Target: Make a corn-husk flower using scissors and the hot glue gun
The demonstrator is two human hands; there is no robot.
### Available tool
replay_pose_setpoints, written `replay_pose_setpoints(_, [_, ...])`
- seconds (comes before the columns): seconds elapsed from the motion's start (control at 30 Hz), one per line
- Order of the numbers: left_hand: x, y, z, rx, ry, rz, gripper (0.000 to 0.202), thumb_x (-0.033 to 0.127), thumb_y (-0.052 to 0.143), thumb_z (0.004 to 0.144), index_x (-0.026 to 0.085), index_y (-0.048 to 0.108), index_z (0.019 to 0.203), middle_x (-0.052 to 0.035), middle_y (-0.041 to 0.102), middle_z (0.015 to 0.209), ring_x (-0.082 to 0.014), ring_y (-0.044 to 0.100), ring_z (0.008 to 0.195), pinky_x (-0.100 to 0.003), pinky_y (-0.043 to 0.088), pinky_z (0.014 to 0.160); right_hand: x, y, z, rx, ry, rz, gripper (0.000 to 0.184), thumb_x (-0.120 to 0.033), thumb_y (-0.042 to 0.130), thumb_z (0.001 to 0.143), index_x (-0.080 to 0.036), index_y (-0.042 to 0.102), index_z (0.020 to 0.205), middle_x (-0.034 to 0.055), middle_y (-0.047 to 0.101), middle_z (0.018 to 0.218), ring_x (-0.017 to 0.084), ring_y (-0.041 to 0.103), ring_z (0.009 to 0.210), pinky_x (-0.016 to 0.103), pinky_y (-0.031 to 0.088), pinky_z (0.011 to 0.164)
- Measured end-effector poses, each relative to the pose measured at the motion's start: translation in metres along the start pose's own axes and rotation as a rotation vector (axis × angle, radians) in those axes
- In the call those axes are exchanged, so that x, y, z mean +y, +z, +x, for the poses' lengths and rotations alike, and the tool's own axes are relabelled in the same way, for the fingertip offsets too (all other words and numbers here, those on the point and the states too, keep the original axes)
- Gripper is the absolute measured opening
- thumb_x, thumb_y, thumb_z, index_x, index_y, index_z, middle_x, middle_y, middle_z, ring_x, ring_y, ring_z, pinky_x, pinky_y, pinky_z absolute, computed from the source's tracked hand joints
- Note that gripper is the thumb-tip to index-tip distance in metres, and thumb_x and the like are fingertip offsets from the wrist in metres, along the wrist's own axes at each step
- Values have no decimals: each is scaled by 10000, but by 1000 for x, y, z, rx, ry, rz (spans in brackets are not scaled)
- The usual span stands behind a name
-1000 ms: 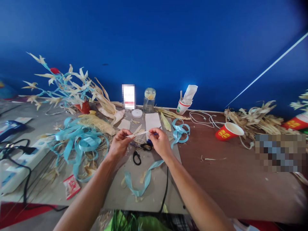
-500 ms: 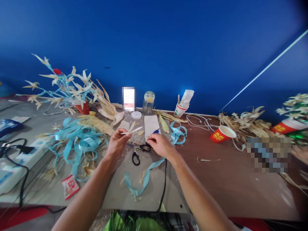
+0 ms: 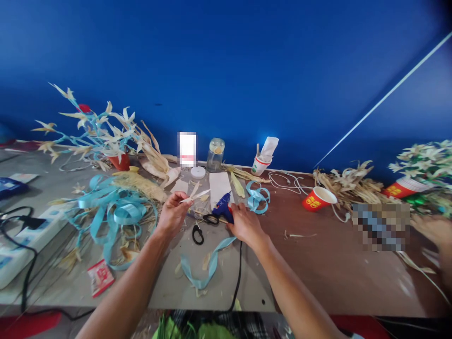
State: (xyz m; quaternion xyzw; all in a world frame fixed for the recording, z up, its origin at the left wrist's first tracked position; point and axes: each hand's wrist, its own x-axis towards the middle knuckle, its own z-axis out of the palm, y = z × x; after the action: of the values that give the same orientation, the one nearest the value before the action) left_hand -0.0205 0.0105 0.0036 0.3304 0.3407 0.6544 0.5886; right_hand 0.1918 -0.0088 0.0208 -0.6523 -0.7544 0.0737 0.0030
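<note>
My left hand (image 3: 173, 211) pinches pale strips of dried corn husk (image 3: 196, 193), which fan out past the fingertips. Wrapped around the back end of a blue glue gun (image 3: 223, 206) is my right hand (image 3: 244, 222); the gun's nozzle points up and away over a white paper sheet (image 3: 219, 184). Its black cord (image 3: 240, 273) runs down toward the table's front edge. Black-handled scissors (image 3: 198, 234) lie between my hands, their blades partly hidden among husk scraps. A loop of light blue ribbon (image 3: 211, 269) rests in front of them.
At left are a heap of blue ribbon (image 3: 130, 212), a power strip (image 3: 38, 235) and a husk-flower plant (image 3: 120, 162). A glass jar (image 3: 215, 157) stands behind. To the right are a red paper cup (image 3: 317, 199), dried husks (image 3: 349, 181) and another person's hand (image 3: 429, 230).
My right hand has moved right and closed around the glue gun, which shows more now. My left hand keeps hold of the husk strips. The other person's hand reaches further in.
</note>
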Motion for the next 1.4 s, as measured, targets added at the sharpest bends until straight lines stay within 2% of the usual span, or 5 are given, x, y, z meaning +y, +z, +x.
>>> replay_pose_setpoints(0.43, [-3, -4, 1, -1, 4, -8, 229, 151, 751, 584, 179, 572, 723, 42, 575, 591, -91, 577, 613, -196, 415, 567, 15, 4, 23, -41, -98, 360, 294, -195, 626, 667, -133, 604, 954, 112, 568, 980, 225, 561, 911, 309, 403, 809])
replay_pose_setpoints(0.77, [-7, -10, 6, -4, 14, -116, 217, 149, 754, 597, 180, 592, 738, 19, 640, 642, -87, 590, 638, -214, 452, 644, 22, -6, 6, -121, -17, 1692, 281, -312, 609, 653, -166, 538, 883, 8, 583, 675, 143, 543, 612, 275, 421, 603])
replay_pose_setpoints(1.07, [-2, -4, 4, 12, -15, -138, 205, 123, 744, 600, 181, 596, 730, 28, 625, 639, -88, 588, 637, -228, 463, 660, 3, 12, 21, 590, -54, 882, 331, -241, 625, 611, -173, 563, 929, 109, 508, 1014, 242, 498, 959, 383, 428, 818])
replay_pose_setpoints(1.27, [-5, -5, 4, 5, 1, -130, 218, 131, 746, 601, 179, 591, 747, 22, 628, 629, -91, 588, 642, -228, 449, 667, -7, -12, 5, 195, -124, 1536, 301, -367, 570, 748, -168, 538, 972, -34, 484, 592, 113, 443, 522, 257, 381, 538])
replay_pose_setpoints(1.4, [-4, -7, 4, -3, 18, -62, 224, 159, 744, 612, 181, 580, 764, 13, 635, 652, -94, 583, 631, -230, 431, 659, -16, -14, -9, -29, -271, 1611, 323, -417, 618, 737, -158, 580, 926, -18, 517, 605, 101, 443, 528, 250, 363, 545])
